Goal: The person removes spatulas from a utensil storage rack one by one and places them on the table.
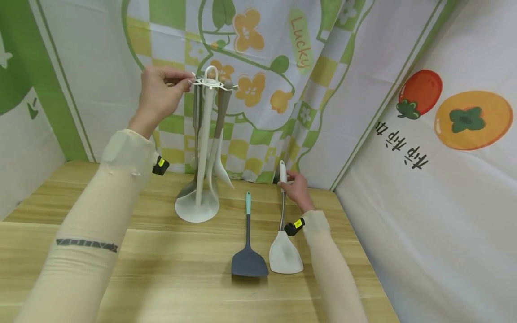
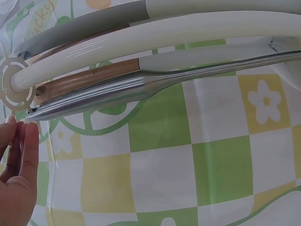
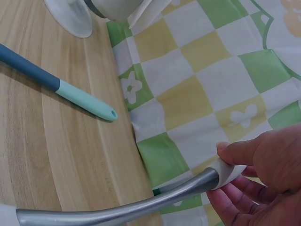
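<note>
A white utensil rack (image 1: 205, 143) stands on the table, hung with several tools. My left hand (image 1: 159, 96) pinches a hook at the left of its top ring; in the left wrist view the fingertips (image 2: 31, 134) meet the rim beside a steel handle (image 2: 94, 98). With my right hand (image 1: 300, 190) I hold a white spatula (image 1: 284, 255) by its handle. Its blade points toward me, and the handle end is raised in the head view. In the right wrist view, thumb and fingers hold the white grip (image 3: 225, 173) beyond the metal shaft (image 3: 127, 211).
A dark grey spatula (image 1: 249, 264) with a mint handle end lies between the rack and the white spatula. On the rack hang a steel ladle (image 1: 187, 189) and tools with grey and wooden handles. A printed curtain (image 1: 169, 54) hangs behind the wooden table (image 1: 169, 278).
</note>
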Tool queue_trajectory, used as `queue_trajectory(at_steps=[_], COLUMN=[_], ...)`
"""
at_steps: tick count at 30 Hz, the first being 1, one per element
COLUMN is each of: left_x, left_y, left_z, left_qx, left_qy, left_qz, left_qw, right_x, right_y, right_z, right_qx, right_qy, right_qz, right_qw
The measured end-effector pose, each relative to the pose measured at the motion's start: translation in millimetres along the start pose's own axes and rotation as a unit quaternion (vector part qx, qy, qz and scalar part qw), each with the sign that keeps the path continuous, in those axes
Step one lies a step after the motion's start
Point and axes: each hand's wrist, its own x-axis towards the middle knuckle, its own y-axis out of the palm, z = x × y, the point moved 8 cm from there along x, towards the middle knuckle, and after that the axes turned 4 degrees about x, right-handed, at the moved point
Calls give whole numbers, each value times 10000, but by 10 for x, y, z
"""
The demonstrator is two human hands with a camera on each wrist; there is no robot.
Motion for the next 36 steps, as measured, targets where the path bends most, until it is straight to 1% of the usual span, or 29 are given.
queue_trajectory(at_steps=[5,11,17,24,28,31,36], left_x=[4,-10,-9,-16,-24,-30,-26], left_y=[-20,-6,1,-6,-4,-1,2], left_z=[2,-5,-17,-21,-23,-18,-19], left_qx=[100,54,119,208,297,327,299], left_qy=[-2,-4,7,-18,-2,-5,-25], left_qz=[-33,-1,9,20,19,3,-7], left_qw=[9999,10000,9999,9998,9996,9995,9995], right_x=[24,12,15,21,14,7,-6], right_y=[18,35,55,132,186,221,266], right_z=[-3,-2,-13,-85,-166,-215,-252], right_qx=[-141,-294,-390,-528,-684,-793,-789], right_qy=[-97,-165,-101,27,123,107,10], right_qz=[38,73,171,406,568,611,611], right_qw=[9998,9994,9990,9978,9960,9949,9950])
